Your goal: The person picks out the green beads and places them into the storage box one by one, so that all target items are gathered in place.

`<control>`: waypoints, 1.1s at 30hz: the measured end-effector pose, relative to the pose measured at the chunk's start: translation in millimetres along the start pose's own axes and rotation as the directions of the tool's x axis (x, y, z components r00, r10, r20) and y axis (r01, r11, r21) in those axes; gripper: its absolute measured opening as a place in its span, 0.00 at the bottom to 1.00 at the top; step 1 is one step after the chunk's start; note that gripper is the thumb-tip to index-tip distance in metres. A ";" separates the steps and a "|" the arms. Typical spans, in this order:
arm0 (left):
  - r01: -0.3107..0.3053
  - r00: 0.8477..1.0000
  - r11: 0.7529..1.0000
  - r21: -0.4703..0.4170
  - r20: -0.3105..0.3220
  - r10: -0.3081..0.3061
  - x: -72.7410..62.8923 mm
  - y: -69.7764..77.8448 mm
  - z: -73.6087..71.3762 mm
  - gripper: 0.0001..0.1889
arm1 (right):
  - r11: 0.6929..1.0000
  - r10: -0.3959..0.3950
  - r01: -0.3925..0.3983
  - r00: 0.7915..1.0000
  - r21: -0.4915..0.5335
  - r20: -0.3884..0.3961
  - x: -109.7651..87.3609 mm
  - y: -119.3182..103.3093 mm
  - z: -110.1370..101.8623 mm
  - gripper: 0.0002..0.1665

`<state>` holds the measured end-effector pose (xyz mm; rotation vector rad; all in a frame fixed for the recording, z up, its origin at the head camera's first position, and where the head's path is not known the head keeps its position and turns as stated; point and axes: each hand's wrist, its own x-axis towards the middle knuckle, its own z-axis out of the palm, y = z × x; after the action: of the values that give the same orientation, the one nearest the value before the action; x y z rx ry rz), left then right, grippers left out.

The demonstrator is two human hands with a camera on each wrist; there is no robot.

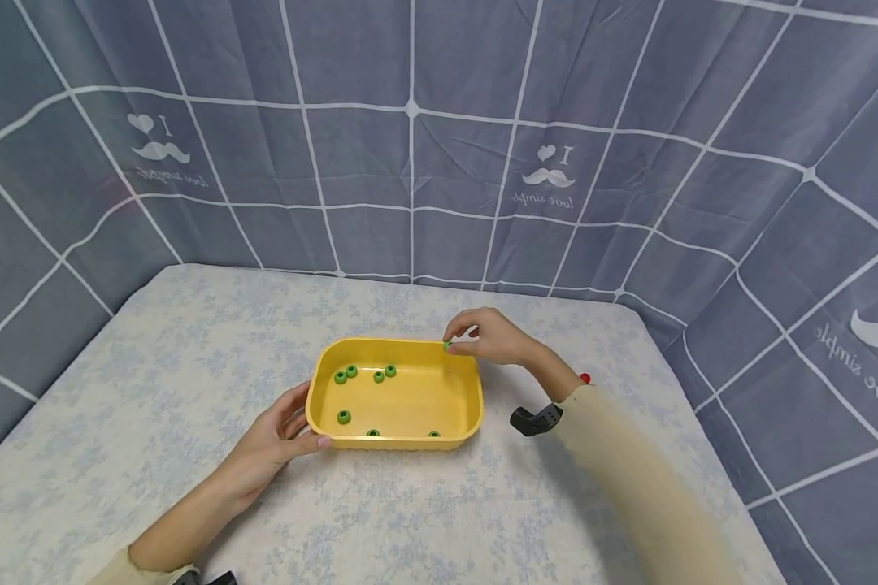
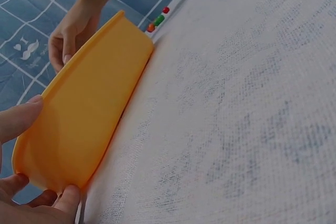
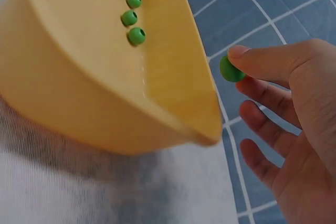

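Observation:
A yellow plastic tray stands on the table, with several green beads inside, one of them a bead near the left front corner. My left hand grips the tray's left end, thumb at the rim and fingers against the lower side. Between thumb and index finger, my right hand pinches another green bead at the tray's back right corner. The right wrist view shows that bead outside the rim, apart from the tray, while the other right fingers are loosely bent.
A floral cloth covers the table. Beyond the tray's right end, a red bead, a green piece and an orange bead lie near the table edge. A blue-grey checked curtain hangs behind and at both sides.

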<state>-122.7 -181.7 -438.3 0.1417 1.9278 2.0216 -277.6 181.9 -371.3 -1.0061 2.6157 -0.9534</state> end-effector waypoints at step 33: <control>-0.014 1.000 1.000 -0.013 0.022 0.014 -1.3 -0.7 -3.1 0.48 | 1.000 0.012 -0.013 0.999 0.008 0.037 10.5 -5.7 5.2 0.09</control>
<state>-122.3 -185.0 -439.0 0.1749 1.9050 2.0326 -280.6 169.2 -371.2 -0.9945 2.5834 -0.9331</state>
